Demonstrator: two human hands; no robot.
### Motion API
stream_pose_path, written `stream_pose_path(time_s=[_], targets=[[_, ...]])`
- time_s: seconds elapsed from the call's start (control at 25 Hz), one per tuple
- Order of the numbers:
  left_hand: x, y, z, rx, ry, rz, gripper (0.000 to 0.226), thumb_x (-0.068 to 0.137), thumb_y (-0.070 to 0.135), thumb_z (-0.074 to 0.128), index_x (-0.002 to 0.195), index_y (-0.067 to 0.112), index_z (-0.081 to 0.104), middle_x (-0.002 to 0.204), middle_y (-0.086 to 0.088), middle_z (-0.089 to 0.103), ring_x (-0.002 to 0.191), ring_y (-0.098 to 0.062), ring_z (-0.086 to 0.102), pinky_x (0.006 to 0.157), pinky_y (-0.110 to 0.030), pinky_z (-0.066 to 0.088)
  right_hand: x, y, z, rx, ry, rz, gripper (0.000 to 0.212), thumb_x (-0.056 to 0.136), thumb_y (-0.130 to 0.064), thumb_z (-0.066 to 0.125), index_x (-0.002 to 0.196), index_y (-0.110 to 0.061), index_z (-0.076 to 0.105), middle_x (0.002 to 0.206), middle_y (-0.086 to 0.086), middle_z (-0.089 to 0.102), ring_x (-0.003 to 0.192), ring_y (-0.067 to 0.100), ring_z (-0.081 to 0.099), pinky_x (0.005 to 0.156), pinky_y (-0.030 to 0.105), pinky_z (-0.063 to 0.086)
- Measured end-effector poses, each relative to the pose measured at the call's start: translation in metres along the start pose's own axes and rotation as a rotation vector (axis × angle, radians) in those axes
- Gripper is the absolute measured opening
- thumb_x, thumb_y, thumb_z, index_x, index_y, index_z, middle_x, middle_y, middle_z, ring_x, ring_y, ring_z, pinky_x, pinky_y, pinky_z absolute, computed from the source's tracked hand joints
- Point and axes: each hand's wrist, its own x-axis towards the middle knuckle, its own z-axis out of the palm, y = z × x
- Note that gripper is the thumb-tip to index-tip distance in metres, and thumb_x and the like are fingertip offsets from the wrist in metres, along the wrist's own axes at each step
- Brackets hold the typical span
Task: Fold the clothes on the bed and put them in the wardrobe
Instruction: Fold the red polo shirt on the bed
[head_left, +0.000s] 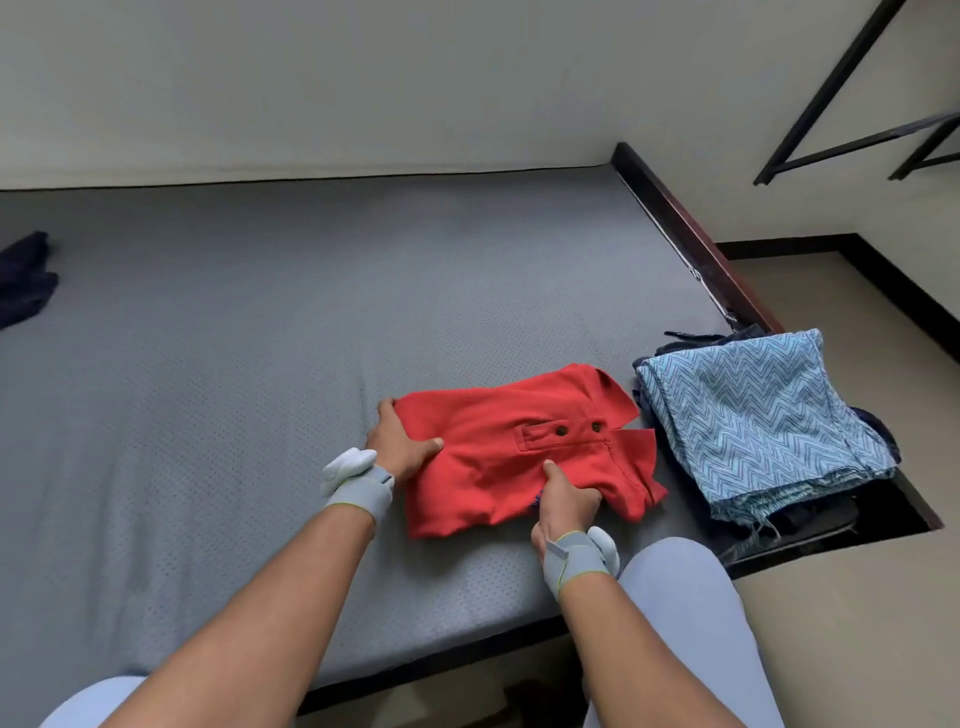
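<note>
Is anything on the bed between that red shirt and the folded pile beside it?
Nothing visible. The red shirt, gripped by the left hand and right hand, lies just left of the folded pile, with only bare mattress between.

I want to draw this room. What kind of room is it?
Most likely a bedroom: a wide grey mattress in a dark bed frame against the wall, with a folded red shirt and a pile of folded clothes on it.

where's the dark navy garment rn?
Head view, far left edge: the dark navy garment lies unfolded on the grey mattress, well apart from the red shirt both hands grip.
</note>
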Motion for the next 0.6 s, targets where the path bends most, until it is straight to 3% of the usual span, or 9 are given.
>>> stream_pose_path(time_s=[0.16,0.24,0.28,0.36,0.44,0.52,0.6], targets=[[-0.024,-0.052,-0.030,-0.111,-0.248,-0.135,0.094,0.047,0.044,0.093,0.127,0.019,0.051,0.116,0.000,0.065,0.106,-0.025,0.063,0.092,-0.039,0.052,0.013,0.011,0.024,-0.254,-0.184,-0.118,0.044,0.074,-0.009,0.076,0.113,-0.001,0.057,0.112,0.009,0.064,0.096,0.024,0.061,0.090,0.033,0.049],[-0.058,-0.079,-0.055,-0.090,-0.549,-0.244,0.068,0.060,0.035,0.090,0.118,0.018,0.059,0.103,0.000,0.069,0.083,-0.019,0.067,0.067,-0.029,0.055,0.017,0.009,0.037,-0.417,-0.433,-0.159,0.039,0.071,-0.009,0.079,0.105,-0.010,0.057,0.113,0.011,0.066,0.096,0.025,0.064,0.091,0.039,0.052],[-0.068,-0.086,-0.067,0.030,-0.660,-0.265,0.053,0.068,0.034,0.085,0.113,0.017,0.062,0.095,0.001,0.069,0.074,-0.015,0.064,0.060,-0.024,0.051,0.020,0.005,0.043,-0.449,-0.528,-0.163,0.037,0.072,-0.007,0.079,0.100,-0.012,0.057,0.111,0.011,0.067,0.093,0.025,0.064,0.088,0.040,0.054],[-0.066,-0.088,-0.076,0.130,-0.514,-0.203,0.048,0.069,0.045,0.082,0.104,0.016,0.067,0.088,0.000,0.067,0.070,-0.011,0.059,0.060,-0.020,0.046,0.023,0.000,0.047,-0.432,-0.605,-0.160,0.033,0.074,-0.005,0.079,0.100,-0.009,0.060,0.108,0.012,0.069,0.086,0.023,0.066,0.079,0.035,0.056],[-0.055,-0.080,-0.078,-0.148,-0.330,-0.157,0.058,0.065,0.053,0.081,0.107,0.019,0.062,0.097,-0.003,0.065,0.079,-0.013,0.059,0.071,-0.023,0.047,0.016,0.005,0.044,-0.335,-0.596,-0.161,0.041,0.072,-0.012,0.081,0.108,-0.010,0.062,0.106,0.008,0.071,0.086,0.021,0.068,0.079,0.036,0.057],[-0.043,-0.059,-0.054,-0.277,-0.307,-0.144,0.047,0.074,0.048,0.076,0.108,0.021,0.057,0.100,-0.004,0.064,0.085,-0.019,0.061,0.076,-0.029,0.049,0.007,0.021,0.033,-0.334,-0.543,-0.215,0.046,0.063,-0.024,0.083,0.104,-0.018,0.061,0.101,0.002,0.072,0.089,0.021,0.069,0.086,0.043,0.056],[-0.035,-0.055,-0.027,-0.017,-0.191,-0.069,0.041,0.080,0.047,0.072,0.106,0.018,0.057,0.102,-0.007,0.065,0.097,-0.028,0.063,0.082,-0.034,0.048,0.002,0.040,0.021,-0.401,-0.521,-0.298,0.042,0.065,-0.021,0.082,0.099,-0.020,0.058,0.096,-0.002,0.071,0.088,0.020,0.068,0.090,0.043,0.054]])
